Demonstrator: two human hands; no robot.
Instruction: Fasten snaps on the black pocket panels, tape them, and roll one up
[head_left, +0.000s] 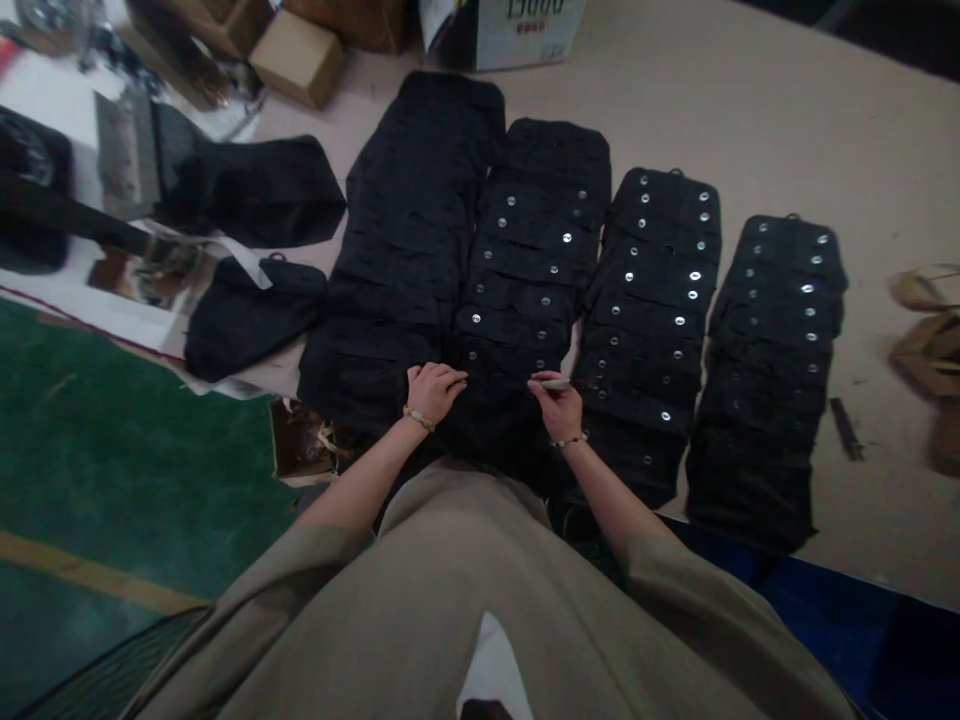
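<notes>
Four rows of overlapping black fabric pieces lie on the table. Silver eyelets dot the second row (525,230), the third row (652,300) and the fourth row (780,340); none show on the leftmost row (412,210). My left hand (435,388) rests at the lower part of the second row, its fingers together at the fabric, and whether they pinch it is unclear. My right hand (559,402) grips a thin, light-coloured tool (553,384) at the right edge of that row.
Loose black pieces (262,190) lie at the left beside a metal machine part (124,155). Cardboard boxes (298,58) and a white printed box (525,30) stand at the back. A dark slim tool (847,428) lies at the right. An open carton (300,440) is below the table's edge.
</notes>
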